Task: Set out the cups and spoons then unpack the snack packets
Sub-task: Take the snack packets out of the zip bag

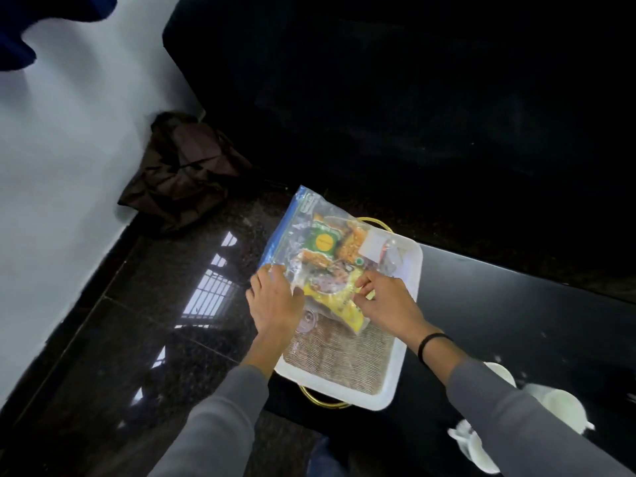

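Observation:
A clear zip bag [306, 235] with a blue seal strip lies over the far end of a white tray [389, 383] with gold handles and a woven mat. Inside the bag are several snack packets [340, 294], yellow, green and orange. My left hand [275, 301] grips the bag's near left corner. My right hand [385, 297] pinches the bag's near edge over the yellow packet. White cups [564, 411] stand on the black table at the lower right, partly hidden by my right sleeve. I see no spoons clearly.
The tray sits at the left end of a black table [516, 304]. A glossy dark stone floor [155, 321] lies to the left. A crumpled brown bag [182, 170] rests against the white wall [69, 149]. A dark sofa [413, 98] fills the background.

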### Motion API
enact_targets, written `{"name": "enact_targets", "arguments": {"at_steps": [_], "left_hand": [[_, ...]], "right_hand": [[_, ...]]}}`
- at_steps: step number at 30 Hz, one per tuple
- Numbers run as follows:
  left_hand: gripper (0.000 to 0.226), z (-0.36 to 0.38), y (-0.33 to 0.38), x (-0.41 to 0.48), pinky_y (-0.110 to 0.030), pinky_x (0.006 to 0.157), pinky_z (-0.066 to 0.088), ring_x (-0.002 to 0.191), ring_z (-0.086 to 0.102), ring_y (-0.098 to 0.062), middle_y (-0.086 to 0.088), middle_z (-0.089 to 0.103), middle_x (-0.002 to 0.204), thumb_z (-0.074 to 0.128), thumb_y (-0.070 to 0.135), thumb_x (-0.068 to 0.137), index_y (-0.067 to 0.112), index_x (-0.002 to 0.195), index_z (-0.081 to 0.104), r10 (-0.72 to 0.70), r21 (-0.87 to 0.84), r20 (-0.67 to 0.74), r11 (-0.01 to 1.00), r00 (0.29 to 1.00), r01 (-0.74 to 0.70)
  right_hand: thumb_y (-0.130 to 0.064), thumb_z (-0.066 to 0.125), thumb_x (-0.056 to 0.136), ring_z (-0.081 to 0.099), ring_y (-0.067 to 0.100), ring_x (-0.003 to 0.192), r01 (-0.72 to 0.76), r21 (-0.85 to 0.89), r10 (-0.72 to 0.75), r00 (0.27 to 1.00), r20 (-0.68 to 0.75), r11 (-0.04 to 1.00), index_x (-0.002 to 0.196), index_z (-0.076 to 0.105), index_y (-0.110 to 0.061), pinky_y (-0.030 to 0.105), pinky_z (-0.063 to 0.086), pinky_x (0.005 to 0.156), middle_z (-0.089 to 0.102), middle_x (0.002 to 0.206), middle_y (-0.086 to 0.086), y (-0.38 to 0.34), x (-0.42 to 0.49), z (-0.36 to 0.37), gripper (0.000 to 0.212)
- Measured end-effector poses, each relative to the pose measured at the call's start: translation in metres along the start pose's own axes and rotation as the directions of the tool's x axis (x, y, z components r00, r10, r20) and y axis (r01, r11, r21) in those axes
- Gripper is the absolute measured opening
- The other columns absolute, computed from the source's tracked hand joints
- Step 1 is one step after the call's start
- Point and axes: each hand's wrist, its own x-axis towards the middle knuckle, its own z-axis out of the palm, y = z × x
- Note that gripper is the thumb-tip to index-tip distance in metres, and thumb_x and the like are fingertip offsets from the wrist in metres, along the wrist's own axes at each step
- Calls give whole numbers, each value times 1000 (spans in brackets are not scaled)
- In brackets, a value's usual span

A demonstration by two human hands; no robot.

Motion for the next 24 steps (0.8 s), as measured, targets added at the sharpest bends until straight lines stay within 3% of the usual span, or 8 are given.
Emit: {"name": "enact_targets", "arguments": {"at_steps": [3,8,11,15,18,20,24], "left_hand": [[61,-3,-15,34,-49,114,32,143,33,-34,-14,37,155,55,36,99,10,149,34,0,-43,56,999,998,2],[70,-3,-33,93,-53,110,40,135,47,-39,-21,50,147,54,39,99,9,156,25,-90,-245,259,957,962,156],[52,-7,-37,108,-47,100,50,118,60,-39,-19,64,129,60,38,97,12,141,49,-86,-305,259,938,962,166],[38,-13,-31,103,-39,83,51,94,65,-29,-13,69,103,62,40,98,5,114,66,66,-428,224,903,972,37],[33,-18,-23,81,-18,56,37,62,45,-12,-2,50,72,63,32,98,13,75,48,186,-503,169,861,968,-78],[34,-18,-18,66,-17,51,34,56,39,-8,-1,46,66,64,22,98,12,71,46,233,-523,147,843,961,-124],[22,-17,-7,38,-18,53,36,61,44,-9,-6,51,67,65,10,94,10,74,55,268,-574,127,805,955,-149]], "right_hand": [[-29,64,97,71,20,71,-24,41,25,1000,-5,999,112,60,-20,44,61,74,65,93,-12,-5,12,6,17],[-26,63,98,72,16,64,-65,90,67,998,-20,994,111,61,-21,45,61,73,63,88,-16,-7,30,15,15],[-25,62,98,73,20,70,-103,133,109,993,-41,986,113,63,-19,43,61,73,67,96,-7,-5,31,16,16],[-27,62,98,71,22,88,-137,182,148,988,-46,974,112,63,-22,39,60,77,68,100,-6,-9,26,12,14],[-28,63,98,71,20,90,-95,259,115,991,-66,961,104,64,-27,32,58,69,69,101,-8,-19,23,8,7],[-34,65,97,73,14,81,-51,343,84,993,-81,938,102,67,-27,22,54,63,70,105,-7,-28,21,8,9],[-32,67,96,75,10,78,25,552,52,991,-123,833,100,70,-20,22,58,67,74,97,-1,-48,13,13,13]]}}
